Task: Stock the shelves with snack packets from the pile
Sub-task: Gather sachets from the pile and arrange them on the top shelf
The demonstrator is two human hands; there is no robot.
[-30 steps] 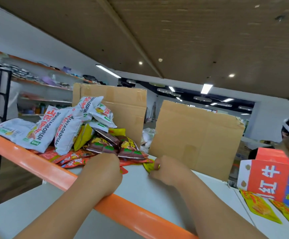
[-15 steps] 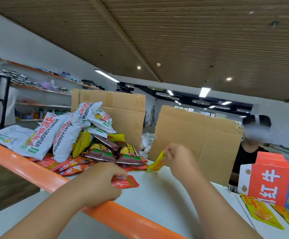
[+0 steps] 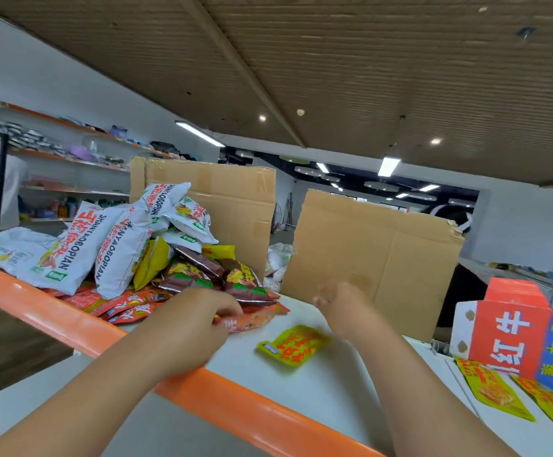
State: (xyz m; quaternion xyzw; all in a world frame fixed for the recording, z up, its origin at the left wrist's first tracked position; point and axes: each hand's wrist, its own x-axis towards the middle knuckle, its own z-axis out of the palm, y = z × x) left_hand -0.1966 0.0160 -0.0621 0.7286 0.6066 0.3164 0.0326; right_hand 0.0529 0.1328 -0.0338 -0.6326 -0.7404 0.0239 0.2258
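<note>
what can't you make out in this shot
Head view, the only one:
- Left hand on the red packet: the fingertips are hidden by the hand's own back, so the grip is unclear.
- Lowest packets of the pile: buried under the ones on top.
- Yellow packet: print is blurred.
- Red box: cut off by the right edge.
- Person: mostly hidden by the cardboard sheet.

Snack pile (image 3: 120, 255) sat left on shelf (image 3: 301, 390); loose packet (image 3: 293, 346) lay right of it; cardboard sheets (image 3: 367, 258) stood behind; carton (image 3: 512, 338) far right.
</note>
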